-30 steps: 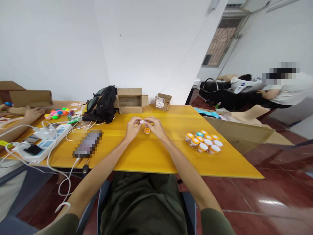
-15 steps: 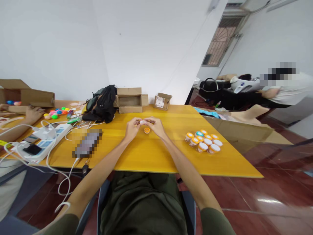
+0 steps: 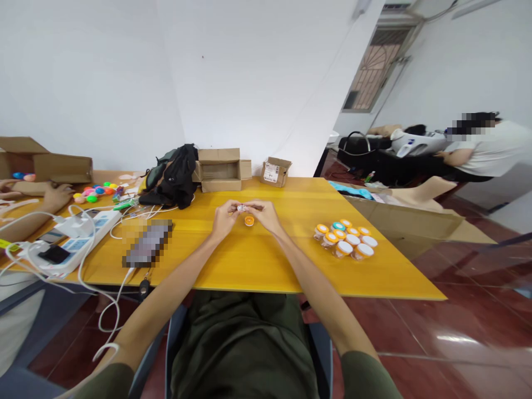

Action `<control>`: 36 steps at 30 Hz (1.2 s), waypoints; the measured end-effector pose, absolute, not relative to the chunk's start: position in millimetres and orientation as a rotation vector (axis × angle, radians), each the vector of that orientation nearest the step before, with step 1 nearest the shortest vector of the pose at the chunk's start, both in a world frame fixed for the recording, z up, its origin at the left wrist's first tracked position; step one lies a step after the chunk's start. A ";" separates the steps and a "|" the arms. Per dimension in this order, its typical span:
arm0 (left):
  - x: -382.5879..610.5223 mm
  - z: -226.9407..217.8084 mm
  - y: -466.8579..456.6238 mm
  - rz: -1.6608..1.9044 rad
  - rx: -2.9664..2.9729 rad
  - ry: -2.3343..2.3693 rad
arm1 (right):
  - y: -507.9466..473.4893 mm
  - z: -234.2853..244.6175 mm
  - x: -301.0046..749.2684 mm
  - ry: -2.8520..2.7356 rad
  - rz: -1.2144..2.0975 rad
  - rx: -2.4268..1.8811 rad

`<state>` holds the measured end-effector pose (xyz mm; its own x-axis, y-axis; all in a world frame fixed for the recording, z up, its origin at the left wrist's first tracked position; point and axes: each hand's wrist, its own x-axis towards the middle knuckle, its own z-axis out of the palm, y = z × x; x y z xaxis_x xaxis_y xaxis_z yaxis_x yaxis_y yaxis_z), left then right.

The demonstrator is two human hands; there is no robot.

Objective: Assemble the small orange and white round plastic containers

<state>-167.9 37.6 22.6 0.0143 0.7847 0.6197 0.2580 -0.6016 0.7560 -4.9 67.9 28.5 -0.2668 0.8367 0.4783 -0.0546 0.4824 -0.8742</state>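
Observation:
Both my hands meet over the middle of the yellow table (image 3: 257, 266). My left hand (image 3: 225, 217) and my right hand (image 3: 263, 214) pinch a small pale object (image 3: 241, 208) between their fingertips; it is too small to name. Just below it on the table stands a small orange-rimmed lid or jar (image 3: 249, 221). To the right sits a cluster of several small jars (image 3: 346, 240) with orange and white lids, one teal.
A blurred phone (image 3: 148, 243), white power strips with cables (image 3: 78, 233), a black bag (image 3: 172, 176), two open cardboard boxes (image 3: 220, 169), and colourful balls (image 3: 95, 192) lie left and back. Another person's hand (image 3: 56, 194) rests far left. A person sits at far right.
My hands have stayed together over the same spot, the fingers shifting slightly on the small object. The person at far right has leaned a little.

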 end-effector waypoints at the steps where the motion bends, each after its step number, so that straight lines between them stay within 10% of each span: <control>1: -168.1 22.8 37.6 1.625 1.887 1.057 | 67.3 28.9 -5.1 -1.605 1.010 -0.694; 36: -173.6 25.2 37.1 1.631 2.287 1.154 | 64.1 27.3 -14.0 -1.500 1.180 -0.791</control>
